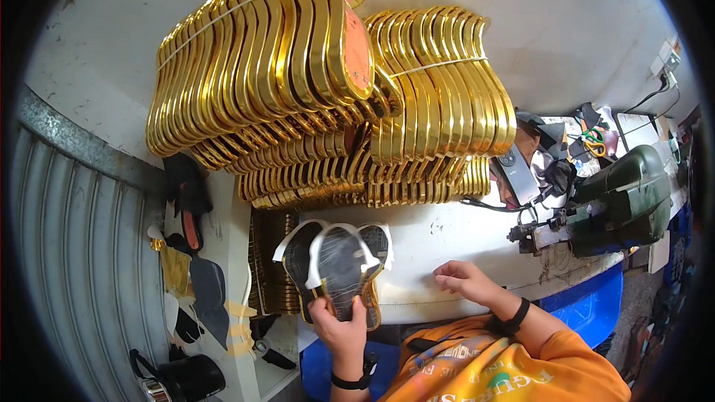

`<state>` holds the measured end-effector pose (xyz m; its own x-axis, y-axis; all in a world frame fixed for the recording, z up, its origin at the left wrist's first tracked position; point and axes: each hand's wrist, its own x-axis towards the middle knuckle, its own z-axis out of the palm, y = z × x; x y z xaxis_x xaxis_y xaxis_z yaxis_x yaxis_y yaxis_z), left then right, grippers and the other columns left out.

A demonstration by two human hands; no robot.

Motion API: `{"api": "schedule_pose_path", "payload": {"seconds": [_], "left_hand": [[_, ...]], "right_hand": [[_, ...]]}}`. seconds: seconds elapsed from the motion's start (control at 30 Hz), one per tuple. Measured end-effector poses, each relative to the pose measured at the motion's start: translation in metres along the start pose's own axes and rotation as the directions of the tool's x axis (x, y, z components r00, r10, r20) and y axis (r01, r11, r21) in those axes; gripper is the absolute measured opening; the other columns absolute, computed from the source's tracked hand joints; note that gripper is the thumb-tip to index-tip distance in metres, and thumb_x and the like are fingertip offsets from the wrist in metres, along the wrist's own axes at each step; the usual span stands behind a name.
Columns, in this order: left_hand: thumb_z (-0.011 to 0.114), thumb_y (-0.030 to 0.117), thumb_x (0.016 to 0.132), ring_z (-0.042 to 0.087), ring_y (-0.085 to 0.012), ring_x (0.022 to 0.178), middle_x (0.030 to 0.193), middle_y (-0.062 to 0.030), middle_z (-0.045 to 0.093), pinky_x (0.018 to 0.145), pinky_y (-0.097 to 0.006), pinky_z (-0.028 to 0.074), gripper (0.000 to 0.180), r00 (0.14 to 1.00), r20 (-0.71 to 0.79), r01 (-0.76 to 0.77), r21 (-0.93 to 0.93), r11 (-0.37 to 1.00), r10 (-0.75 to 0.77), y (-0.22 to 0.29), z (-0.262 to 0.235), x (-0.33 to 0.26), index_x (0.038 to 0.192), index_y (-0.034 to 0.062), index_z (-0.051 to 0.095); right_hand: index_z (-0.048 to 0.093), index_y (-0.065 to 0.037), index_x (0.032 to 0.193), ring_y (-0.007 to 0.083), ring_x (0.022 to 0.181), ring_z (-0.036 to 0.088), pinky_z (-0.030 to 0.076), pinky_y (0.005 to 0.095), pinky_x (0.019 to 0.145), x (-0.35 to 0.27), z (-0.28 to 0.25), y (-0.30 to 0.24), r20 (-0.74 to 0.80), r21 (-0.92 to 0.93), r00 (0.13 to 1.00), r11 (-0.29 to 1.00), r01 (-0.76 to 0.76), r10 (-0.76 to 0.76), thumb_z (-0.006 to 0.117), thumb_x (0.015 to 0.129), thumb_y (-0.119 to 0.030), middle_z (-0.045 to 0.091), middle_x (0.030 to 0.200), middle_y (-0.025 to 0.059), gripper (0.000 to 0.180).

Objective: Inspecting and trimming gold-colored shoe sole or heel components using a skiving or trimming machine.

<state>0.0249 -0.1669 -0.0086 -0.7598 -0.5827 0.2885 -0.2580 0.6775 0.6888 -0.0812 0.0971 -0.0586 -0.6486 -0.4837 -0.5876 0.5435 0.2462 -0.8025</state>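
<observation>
My left hand [339, 327] is closed round the lower end of a sandal [340, 260], a dark scuffed sole with a white strap arching over its far part. The sandal is raised and slightly blurred. Behind it, at the table's near edge, lie similar dark pieces with white straps: one sandal [296, 253] shows to the left, another [376, 238] to the right. Over the near edge of the white table [406, 246] hovers my right hand [465, 283]. Its fingers are bent and close together, with nothing visible in them.
Tied bundles of shiny gold soles [253, 52] are piled high at the back. A dark green machine [622, 201] stands at right, near green-and-orange scissors [593, 141]. Blue bins [585, 305] sit below the table. A ribbed metal shutter [82, 253] is at left.
</observation>
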Motion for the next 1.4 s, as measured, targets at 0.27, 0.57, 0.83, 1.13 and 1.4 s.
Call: {"api": "schedule_pose_path", "payload": {"seconds": [0.27, 0.57, 0.83, 1.13, 1.4], "left_hand": [[0.074, 0.001, 0.080, 0.069, -0.0266, 0.103, 0.108, -0.0107, 0.072, 0.091, -0.035, 0.053, 0.037, 0.796, 0.487, -0.122, -0.454, 0.883, 0.360, 0.084, -0.019, -0.017, 0.117, 0.0044, 0.068], [0.076, 0.006, 0.083, 0.067, -0.0205, 0.105, 0.115, -0.0122, 0.069, 0.093, -0.033, 0.052, 0.045, 0.398, 0.804, 0.469, -0.592, 0.655, 0.442, 0.127, 0.002, -0.022, 0.125, -0.0020, 0.061], [0.055, 0.056, 0.099, 0.056, -0.0303, 0.129, 0.142, -0.0213, 0.055, 0.110, -0.046, 0.044, 0.086, 0.462, 0.875, 0.872, -0.478, 0.104, 0.143, 0.136, 0.034, -0.059, 0.144, -0.0148, 0.038], [0.071, 0.008, 0.093, 0.063, -0.0138, 0.106, 0.118, -0.0059, 0.069, 0.094, -0.031, 0.051, 0.040, 0.488, 0.830, 0.660, -0.553, 0.509, 0.269, 0.156, 0.041, -0.074, 0.130, -0.0017, 0.060], [0.080, 0.014, 0.087, 0.065, -0.0184, 0.110, 0.122, -0.0093, 0.068, 0.096, -0.033, 0.051, 0.050, 0.544, 0.756, 0.569, -0.652, 0.501, 0.365, 0.166, 0.038, -0.084, 0.130, 0.0007, 0.060]], "right_hand": [[0.050, 0.000, 0.142, 0.0135, 0.105, 0.062, 0.052, 0.0285, 0.091, -0.089, 0.019, -0.089, 0.045, 0.517, 0.917, 0.795, 0.318, -0.396, 0.068, 0.097, -0.013, 0.064, 0.126, 0.0089, 0.051], [0.069, 0.004, 0.101, 0.0057, 0.071, 0.060, 0.050, 0.0217, 0.061, -0.136, 0.007, -0.080, -0.283, 0.244, 0.892, 0.872, 0.423, -0.353, 0.068, 0.099, -0.014, 0.069, 0.083, 0.0031, 0.018], [0.068, 0.000, 0.094, 0.0041, 0.062, 0.049, 0.038, 0.0224, 0.054, -0.152, -0.022, -0.051, -0.304, 0.606, 0.926, 0.705, 0.369, -0.223, 0.058, 0.105, -0.019, 0.059, 0.075, -0.0014, 0.025], [0.068, -0.002, 0.101, 0.0061, 0.058, 0.054, 0.044, 0.0208, 0.052, -0.155, -0.046, -0.043, -0.266, 0.610, 0.947, 0.730, 0.308, -0.177, 0.059, 0.104, -0.028, 0.065, 0.078, 0.0020, 0.028], [0.069, 0.001, 0.099, 0.0052, 0.064, 0.059, 0.046, 0.0199, 0.056, -0.174, -0.052, -0.034, -0.270, 0.492, 0.904, 0.760, 0.425, -0.332, 0.075, 0.090, -0.002, 0.068, 0.083, 0.0025, 0.011]]}}
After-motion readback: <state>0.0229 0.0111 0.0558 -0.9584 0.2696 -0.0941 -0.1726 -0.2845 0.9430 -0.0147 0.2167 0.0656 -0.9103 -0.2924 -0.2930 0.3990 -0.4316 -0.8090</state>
